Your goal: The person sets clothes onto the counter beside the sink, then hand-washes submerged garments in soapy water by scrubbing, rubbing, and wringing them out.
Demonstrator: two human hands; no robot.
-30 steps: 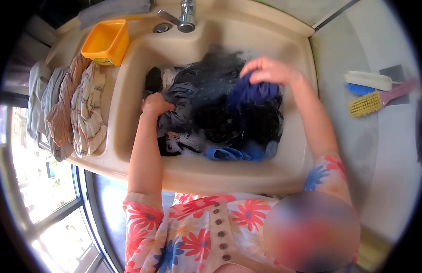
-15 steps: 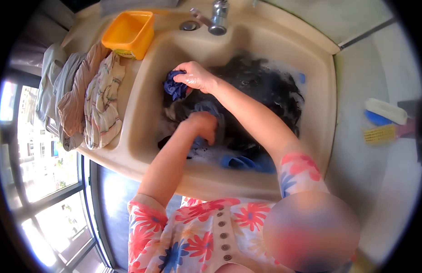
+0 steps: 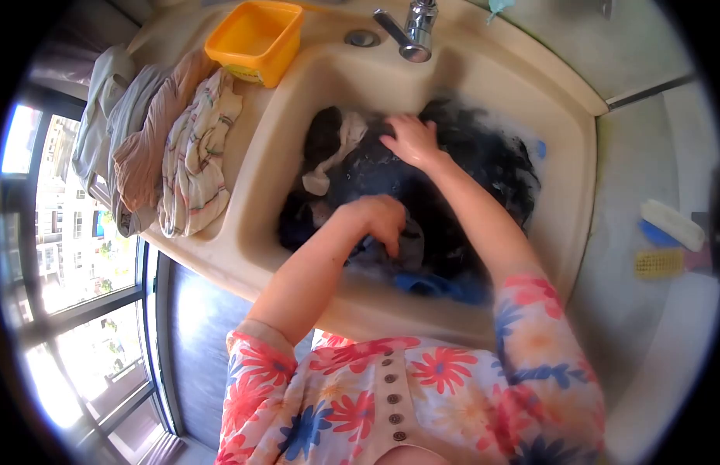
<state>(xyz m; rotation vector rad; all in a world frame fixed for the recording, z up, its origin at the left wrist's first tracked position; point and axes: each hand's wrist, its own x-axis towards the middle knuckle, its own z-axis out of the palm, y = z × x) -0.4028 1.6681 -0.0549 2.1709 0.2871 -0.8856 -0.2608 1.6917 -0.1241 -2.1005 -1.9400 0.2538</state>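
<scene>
Dark wet clothes [image 3: 484,178] lie in soapy water in the beige sink [image 3: 565,209]. My left hand [image 3: 383,221] is closed at a grey cloth [image 3: 410,244] near the front; what its fingers grip is hard to make out. Farther back, my right hand [image 3: 412,141] is spread with nothing in it, just over the dark clothes. A whitish cloth [image 3: 350,133] lies at the sink's left side, and a blue cloth [image 3: 441,287] is by the front wall.
Several folded cloths [image 3: 201,155] hang over the left ledge, below a yellow tub [image 3: 255,39]. A chrome tap [image 3: 416,35] stands at the back of the sink. Two brushes, one white [image 3: 671,225] and one yellow-bristled [image 3: 661,263], are at the right.
My right hand carried a dark blue cloth from the right to the left side of the sink and let it go, then moved back right. My left hand shifted right. The view has turned.
</scene>
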